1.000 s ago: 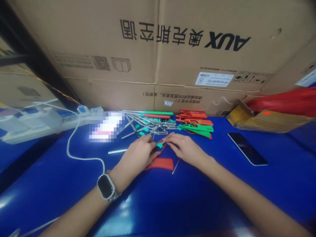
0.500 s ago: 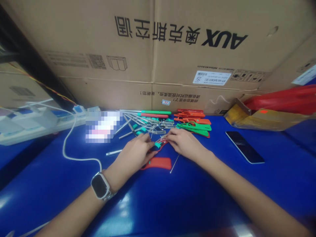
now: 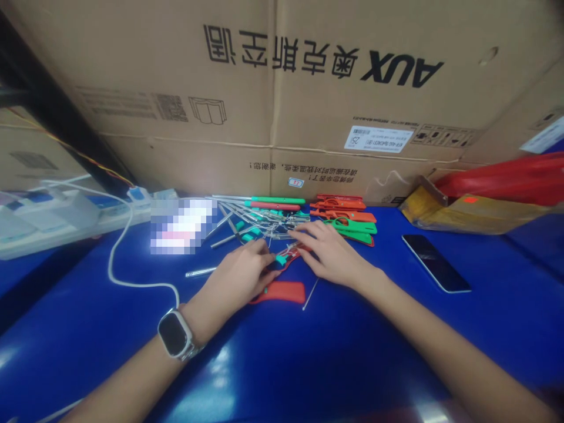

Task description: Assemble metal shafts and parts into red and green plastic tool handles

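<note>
My left hand (image 3: 244,270), with a watch on its wrist, is closed on a red lighter handle shell (image 3: 288,260). A teal piece and small inner parts lie in this shell near my fingertips. Over its far end is my right hand (image 3: 330,249), fingers stretched and apart. Whether they touch the shell I cannot tell. A second red handle shell (image 3: 282,291) lies on the table just below my left fingers. Beside it lies a thin metal rod (image 3: 310,295). Beyond both hands is a pile of metal lighter tubes with wires and clear tanks (image 3: 259,220).
Orange and green handle shells (image 3: 352,225) are stacked right of the pile. Two long lighters (image 3: 277,201) lie along the cardboard box (image 3: 308,135). A phone (image 3: 436,263) and a yellow-taped carton (image 3: 476,214) are at right. A power strip (image 3: 106,220) and white cable (image 3: 112,264) are at left.
My right hand's fingers have spread and lifted off the shell's far end, reaching slightly towards the pile. My left hand keeps its hold on the shell.
</note>
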Demonstrator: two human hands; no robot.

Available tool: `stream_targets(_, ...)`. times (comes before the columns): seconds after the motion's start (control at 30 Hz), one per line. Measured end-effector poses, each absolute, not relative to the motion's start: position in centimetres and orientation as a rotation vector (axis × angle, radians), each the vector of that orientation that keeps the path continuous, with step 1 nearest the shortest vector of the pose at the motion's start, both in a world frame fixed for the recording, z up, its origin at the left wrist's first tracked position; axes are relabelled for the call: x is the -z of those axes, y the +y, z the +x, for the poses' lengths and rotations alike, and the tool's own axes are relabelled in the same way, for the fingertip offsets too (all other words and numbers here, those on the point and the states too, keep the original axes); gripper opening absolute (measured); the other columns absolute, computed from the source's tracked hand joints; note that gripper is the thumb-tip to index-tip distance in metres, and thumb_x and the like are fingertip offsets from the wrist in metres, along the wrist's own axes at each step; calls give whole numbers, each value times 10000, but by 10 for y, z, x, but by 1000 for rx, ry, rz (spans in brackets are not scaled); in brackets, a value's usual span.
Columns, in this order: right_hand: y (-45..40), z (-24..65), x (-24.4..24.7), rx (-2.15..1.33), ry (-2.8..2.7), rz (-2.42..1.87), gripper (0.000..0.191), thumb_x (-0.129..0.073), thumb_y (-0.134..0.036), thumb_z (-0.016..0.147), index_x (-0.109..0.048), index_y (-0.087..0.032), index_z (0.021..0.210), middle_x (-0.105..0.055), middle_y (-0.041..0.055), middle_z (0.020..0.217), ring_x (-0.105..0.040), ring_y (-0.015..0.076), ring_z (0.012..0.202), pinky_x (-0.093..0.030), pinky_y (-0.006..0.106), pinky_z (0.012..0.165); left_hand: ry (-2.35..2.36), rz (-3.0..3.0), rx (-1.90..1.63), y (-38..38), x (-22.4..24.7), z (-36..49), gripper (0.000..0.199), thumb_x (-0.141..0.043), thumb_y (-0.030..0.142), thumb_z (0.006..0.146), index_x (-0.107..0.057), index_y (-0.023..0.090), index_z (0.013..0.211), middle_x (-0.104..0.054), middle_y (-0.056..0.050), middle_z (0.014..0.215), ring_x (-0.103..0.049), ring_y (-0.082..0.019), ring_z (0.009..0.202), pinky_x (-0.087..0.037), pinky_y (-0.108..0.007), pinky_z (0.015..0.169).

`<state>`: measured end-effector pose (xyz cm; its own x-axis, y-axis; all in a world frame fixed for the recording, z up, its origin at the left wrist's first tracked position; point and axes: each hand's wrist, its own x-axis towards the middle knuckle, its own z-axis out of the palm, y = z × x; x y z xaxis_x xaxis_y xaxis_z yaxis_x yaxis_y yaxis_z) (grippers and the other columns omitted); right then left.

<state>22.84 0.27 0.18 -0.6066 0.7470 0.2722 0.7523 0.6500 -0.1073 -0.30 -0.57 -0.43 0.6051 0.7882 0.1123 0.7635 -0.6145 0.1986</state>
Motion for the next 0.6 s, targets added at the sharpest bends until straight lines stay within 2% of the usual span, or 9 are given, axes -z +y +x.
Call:
stream_targets(0.27,2,231,1,-1,-2685,-1211,303,-455,-216,1004,-647,-171,1234,-639,115,1139,-541,252,1085,-421,409,912,1319,2700,-280,-7,5,-3,272,-597,336,940,-734,168,1105,-627,-95,1004,-652,-221,846,-545,-340,759)
stream_targets(0.6,18,224,-18,89,-2830,-1204,149,-581,-151,906,-701,-190,986,-669,84,1009,-573,248,999,-379,398,883,1288,2717,-293,-8,4,-3,264,-592,343,945,-746,177,1080,-637,-89,984,-643,-216,859,-535,-329,762)
